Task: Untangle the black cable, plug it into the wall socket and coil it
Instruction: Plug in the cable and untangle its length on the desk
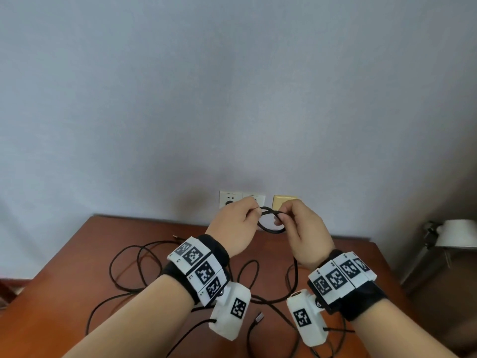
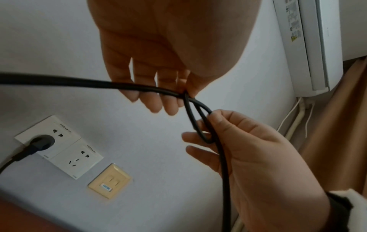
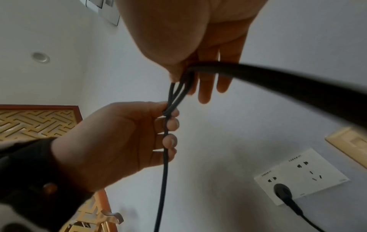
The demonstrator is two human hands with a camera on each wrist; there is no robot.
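The table (image 1: 108, 244) is carrying most of the black cable (image 1: 271, 229) in loose loops below the wall socket (image 1: 233, 200), where a plug is already sitting. Both hands are raised in front of the socket so the small loop is hanging free for working: the left hand (image 1: 236, 226) is pinching the crossing point, and the right hand (image 1: 300, 228) is pinching the loop's far end, probably to draw it open

head view looks forward and down at table (image 1: 77, 267) and wall. both wrist views sit close, angled upward along the fingers. all three share the double wall socket (image 1: 241, 200) (image 2: 59, 146) (image 3: 301, 177).
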